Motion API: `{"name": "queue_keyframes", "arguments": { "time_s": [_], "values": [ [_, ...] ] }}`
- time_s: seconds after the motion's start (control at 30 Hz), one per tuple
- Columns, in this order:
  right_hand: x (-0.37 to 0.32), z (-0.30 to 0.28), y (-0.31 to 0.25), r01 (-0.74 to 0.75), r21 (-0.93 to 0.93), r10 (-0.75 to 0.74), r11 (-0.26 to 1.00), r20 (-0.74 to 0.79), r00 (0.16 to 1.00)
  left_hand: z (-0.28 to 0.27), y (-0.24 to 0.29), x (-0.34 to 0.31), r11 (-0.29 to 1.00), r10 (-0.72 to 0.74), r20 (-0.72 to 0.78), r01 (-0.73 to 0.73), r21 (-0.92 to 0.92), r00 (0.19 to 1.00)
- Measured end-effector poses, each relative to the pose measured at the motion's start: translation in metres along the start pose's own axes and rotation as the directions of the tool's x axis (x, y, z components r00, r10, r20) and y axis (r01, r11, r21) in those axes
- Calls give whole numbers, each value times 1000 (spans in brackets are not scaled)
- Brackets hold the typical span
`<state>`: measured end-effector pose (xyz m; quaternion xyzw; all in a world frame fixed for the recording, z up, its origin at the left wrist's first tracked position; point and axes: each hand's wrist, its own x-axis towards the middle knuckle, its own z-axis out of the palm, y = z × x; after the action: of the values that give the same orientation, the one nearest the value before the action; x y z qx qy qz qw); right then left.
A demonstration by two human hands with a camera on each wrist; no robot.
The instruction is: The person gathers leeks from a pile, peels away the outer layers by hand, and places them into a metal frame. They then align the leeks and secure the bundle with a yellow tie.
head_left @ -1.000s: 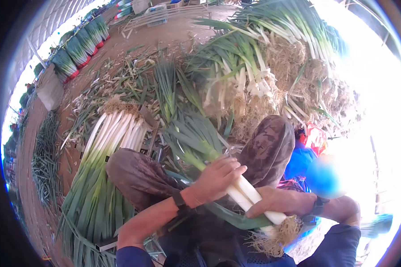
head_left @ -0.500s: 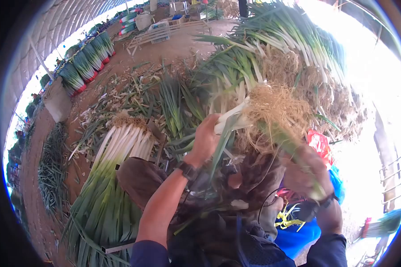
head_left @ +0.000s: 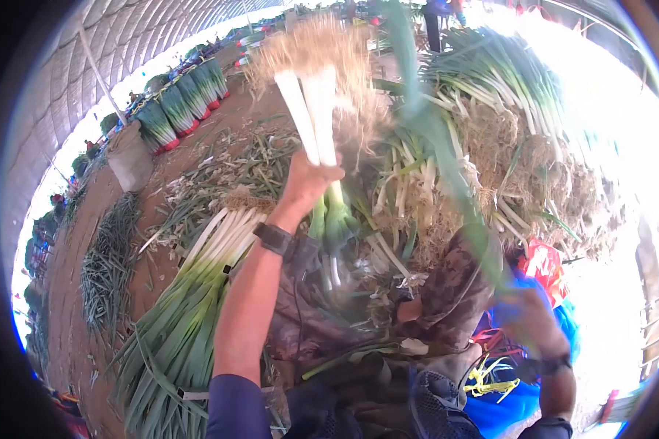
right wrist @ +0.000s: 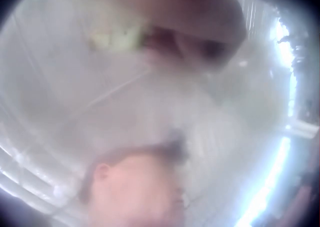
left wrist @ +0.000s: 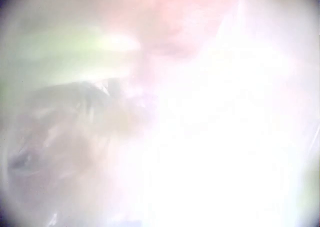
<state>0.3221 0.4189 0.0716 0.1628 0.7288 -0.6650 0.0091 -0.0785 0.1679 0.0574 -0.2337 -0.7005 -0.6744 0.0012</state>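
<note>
In the head view my left hand point(head_left: 307, 184) grips several leeks point(head_left: 319, 121) by their white stalks, roots up, green part hanging below the fist. Blurred by motion, my right hand point(head_left: 531, 322) is at the right above the blue bag, with a long green leaf point(head_left: 454, 175) streaking up from it. The right wrist view shows the curled fingers point(right wrist: 190, 41) of that hand around a pale green end point(right wrist: 117, 40). The left wrist view is mostly washed out, with a pale green stalk point(left wrist: 75, 54) at the left.
A laid-out row of leeks point(head_left: 190, 307) lies at the left, with trimmed leaves point(head_left: 110, 271) beyond it. Untrimmed leeks point(head_left: 490, 80) are piled at the upper right. Blue bag point(head_left: 501, 410) and yellow ties point(head_left: 490, 380) lie by the right knee. Tied bundles point(head_left: 176, 110) stand far left.
The left hand has risen with the leeks, whose roots now point up. The right hand has pulled away from them to the right, trailing a leaf. The head view has shifted.
</note>
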Motion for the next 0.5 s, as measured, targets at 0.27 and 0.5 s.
{"name": "queue_keyframes", "arguments": {
  "time_s": [0.27, 0.5],
  "values": [
    [128, 62, -110, 653, -530, -694, 540, 158, 702, 2, 143, -33, 969, 187, 309, -125, -212, 933],
    [173, 110, -181, 711, -104, -710, 695, 56, 702, 54, 114, -68, 847, 367, 556, -21, -530, 746]
  ]
}}
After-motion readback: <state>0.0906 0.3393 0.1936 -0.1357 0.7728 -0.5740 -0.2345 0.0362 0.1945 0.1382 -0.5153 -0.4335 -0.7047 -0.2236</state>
